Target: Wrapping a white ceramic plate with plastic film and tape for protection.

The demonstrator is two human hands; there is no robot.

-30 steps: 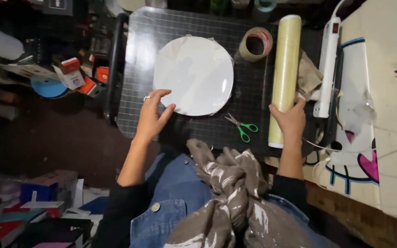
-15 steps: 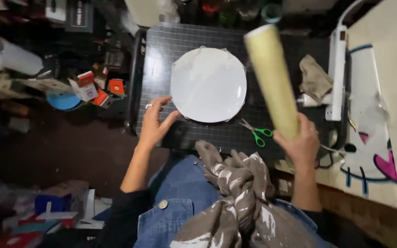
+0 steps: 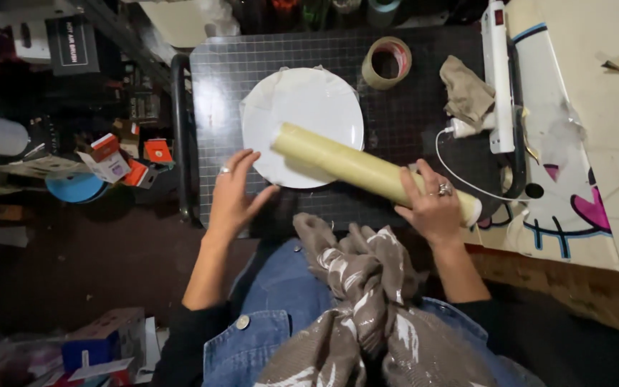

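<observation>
A white round plate (image 3: 309, 100) covered in clear film lies on a dark gridded cutting mat (image 3: 410, 122). My right hand (image 3: 431, 204) grips a long yellowish roll of cling film (image 3: 352, 167) near its right end; the roll lies tilted across the plate's lower right part, its far end over the plate. My left hand (image 3: 232, 192) rests with fingers spread at the plate's lower left edge, touching it and holding nothing.
A ring of brown packing tape (image 3: 386, 63) sits behind the plate. A crumpled beige rag (image 3: 467, 89) and a white power strip (image 3: 497, 72) lie at the right. Small boxes (image 3: 112, 158) clutter the floor at the left. A patterned scarf (image 3: 363, 287) hangs below.
My right hand lifted the roll from the mat's right side and swung it down across the plate. The green-handled scissors are now hidden. My left hand stayed at the plate's edge.
</observation>
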